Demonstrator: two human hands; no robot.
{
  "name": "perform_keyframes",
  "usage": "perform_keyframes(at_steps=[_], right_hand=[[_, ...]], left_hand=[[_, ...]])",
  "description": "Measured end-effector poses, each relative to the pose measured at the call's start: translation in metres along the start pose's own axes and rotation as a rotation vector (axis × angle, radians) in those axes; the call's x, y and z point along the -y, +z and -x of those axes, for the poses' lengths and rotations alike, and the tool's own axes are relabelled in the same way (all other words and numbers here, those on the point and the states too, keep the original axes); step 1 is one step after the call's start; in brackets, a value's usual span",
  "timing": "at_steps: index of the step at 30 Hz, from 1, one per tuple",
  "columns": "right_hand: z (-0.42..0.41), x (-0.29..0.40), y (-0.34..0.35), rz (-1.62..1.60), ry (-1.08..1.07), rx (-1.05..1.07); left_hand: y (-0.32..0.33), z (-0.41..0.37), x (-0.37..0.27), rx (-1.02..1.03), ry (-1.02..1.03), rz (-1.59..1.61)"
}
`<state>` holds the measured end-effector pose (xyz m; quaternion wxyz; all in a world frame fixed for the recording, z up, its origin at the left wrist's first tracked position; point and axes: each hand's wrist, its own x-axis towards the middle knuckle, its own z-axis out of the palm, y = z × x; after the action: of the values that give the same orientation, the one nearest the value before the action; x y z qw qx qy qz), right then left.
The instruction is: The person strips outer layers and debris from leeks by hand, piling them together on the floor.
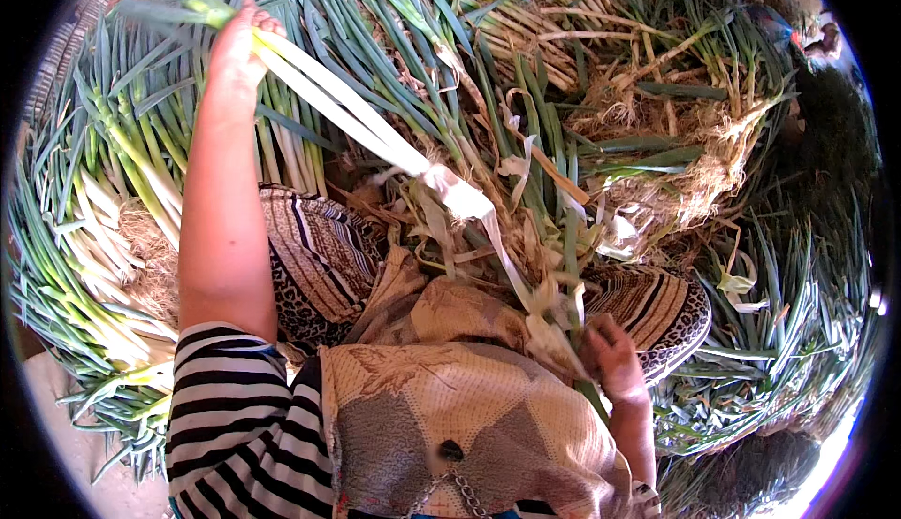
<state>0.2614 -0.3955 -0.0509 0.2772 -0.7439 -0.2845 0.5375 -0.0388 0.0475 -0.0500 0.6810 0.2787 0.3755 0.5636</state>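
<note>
My left hand [243, 40] is raised at the upper left, closed around a green onion [345, 107] just below its leaves. The onion's white stalks slant down to the right, and its root end lies above my lap. From there a pale strip of peeled skin [503, 251] stretches towards my right hand [612, 357]. My right hand is low at the right, beside my knee, with its fingers curled near the strip and slightly blurred; whether it grips the strip cannot be told.
Green onions with white stalks [105, 237] lie in a curved pile at the left. Unpeeled onions with dry roots [662, 111] fill the upper right. Cut leaves and peelings [760, 378] are heaped at the right. Part of another person [823, 40] shows at the upper right edge.
</note>
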Motion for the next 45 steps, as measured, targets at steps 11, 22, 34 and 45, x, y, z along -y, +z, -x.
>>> perform_keyframes(at_steps=[11, 22, 34, 45], right_hand=[[-0.108, 0.063, 0.076, 0.468, -0.57, -0.197], [-0.043, 0.027, 0.038, 0.618, -0.418, 0.26], [-0.07, 0.069, 0.012, 0.863, -0.53, 0.203], [-0.251, 0.024, 0.16, 1.3, -0.508, -0.132]], left_hand=[[0.011, 0.0, 0.002, 0.125, 0.07, 0.141], [-0.059, -0.01, -0.025, 0.047, -0.076, -0.086], [-0.064, -0.004, -0.02, -0.148, 0.023, -0.321], [0.025, 0.052, 0.023, 0.084, -0.044, -0.284]])
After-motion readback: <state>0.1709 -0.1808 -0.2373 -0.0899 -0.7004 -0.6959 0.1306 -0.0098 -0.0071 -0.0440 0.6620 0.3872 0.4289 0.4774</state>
